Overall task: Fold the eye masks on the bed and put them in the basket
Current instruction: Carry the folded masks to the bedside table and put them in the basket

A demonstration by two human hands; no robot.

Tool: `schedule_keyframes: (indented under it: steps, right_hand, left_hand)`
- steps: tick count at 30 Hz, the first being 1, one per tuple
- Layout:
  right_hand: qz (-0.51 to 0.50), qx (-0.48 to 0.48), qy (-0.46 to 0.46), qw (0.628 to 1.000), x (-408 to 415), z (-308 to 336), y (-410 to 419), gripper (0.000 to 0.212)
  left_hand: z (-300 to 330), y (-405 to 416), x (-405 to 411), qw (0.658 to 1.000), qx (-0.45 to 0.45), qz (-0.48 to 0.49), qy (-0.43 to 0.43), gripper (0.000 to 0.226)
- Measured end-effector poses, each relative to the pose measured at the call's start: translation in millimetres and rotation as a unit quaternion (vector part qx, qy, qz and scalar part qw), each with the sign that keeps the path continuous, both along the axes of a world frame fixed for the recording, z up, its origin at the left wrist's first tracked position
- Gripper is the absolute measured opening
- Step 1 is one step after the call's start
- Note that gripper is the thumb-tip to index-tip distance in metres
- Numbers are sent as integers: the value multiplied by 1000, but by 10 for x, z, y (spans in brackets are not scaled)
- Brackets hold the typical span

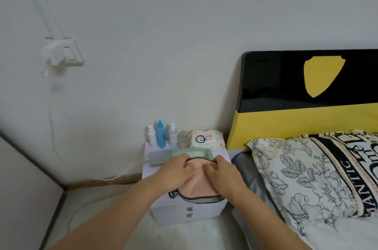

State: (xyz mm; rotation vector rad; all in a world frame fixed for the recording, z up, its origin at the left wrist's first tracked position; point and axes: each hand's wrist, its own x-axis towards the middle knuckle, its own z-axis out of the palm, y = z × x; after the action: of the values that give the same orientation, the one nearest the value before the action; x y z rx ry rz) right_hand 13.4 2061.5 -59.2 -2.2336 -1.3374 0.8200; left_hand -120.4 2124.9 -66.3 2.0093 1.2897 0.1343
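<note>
A pink eye mask [196, 185] with dark piping and a black strap hangs between my two hands above the white nightstand [185, 212]. My left hand [173, 172] pinches its upper left edge. My right hand [222, 175] pinches the upper right edge, with fingers pressed into the fabric's middle. Behind the mask lies a mint-green patterned item [189, 152], partly hidden by my hands. No basket can be made out. The bed [347, 235] lies to the right.
At the nightstand's back stand spray bottles [160, 137], a clear jar [183, 139] and a wipes pack [206, 139]. A grey block [159, 158] with a white cable lies at its left. A floral pillow [306, 174] and black-yellow headboard [306, 96] are right.
</note>
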Motion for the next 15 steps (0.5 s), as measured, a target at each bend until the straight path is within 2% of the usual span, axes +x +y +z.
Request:
schedule_keyframes:
  steps: [5,15]
  right_hand:
    - [-2,-18,-4,1000,173,-167,415,28]
    - [55,-64,6,996,700,-775,1190,29]
  left_hand:
    - [-193,388,163,1000,-25,7,-15,34]
    - [-643,1000,623,996,-68,64,-3,33]
